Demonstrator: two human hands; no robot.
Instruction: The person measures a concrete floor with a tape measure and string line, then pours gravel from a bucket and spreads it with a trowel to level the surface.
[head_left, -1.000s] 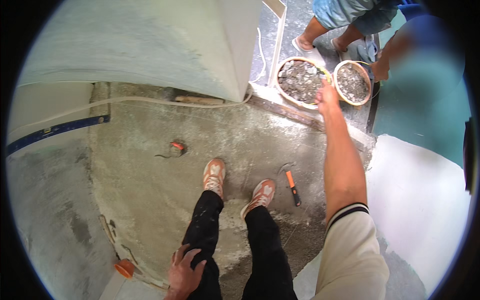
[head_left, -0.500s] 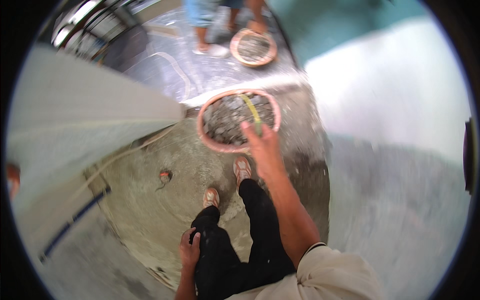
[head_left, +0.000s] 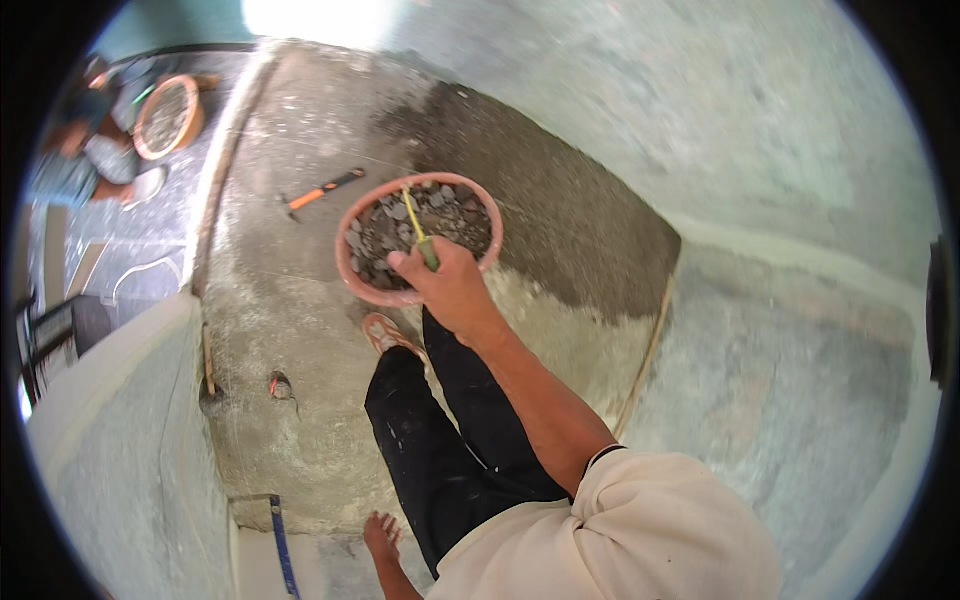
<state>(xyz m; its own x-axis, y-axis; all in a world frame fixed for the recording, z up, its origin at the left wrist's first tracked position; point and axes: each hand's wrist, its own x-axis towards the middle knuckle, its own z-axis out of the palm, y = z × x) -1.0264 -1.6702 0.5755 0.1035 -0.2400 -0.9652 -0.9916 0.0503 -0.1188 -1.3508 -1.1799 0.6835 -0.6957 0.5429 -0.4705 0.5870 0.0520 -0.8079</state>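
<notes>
In the head view, clamped in the fingers of the nearer, right hand (head_left: 455, 285): the green grip (head_left: 430, 254) of a yellow handle (head_left: 413, 214), running up and a bit left into a pink tub (head_left: 385, 297) of broken stones (head_left: 384, 216), under and just past those fingers, longest from low left to high right. Hard to tell if down on the floor (head_left: 300, 330) or lifted. Far below, empty, fingers a bit apart: the left hand (head_left: 382, 538).
</notes>
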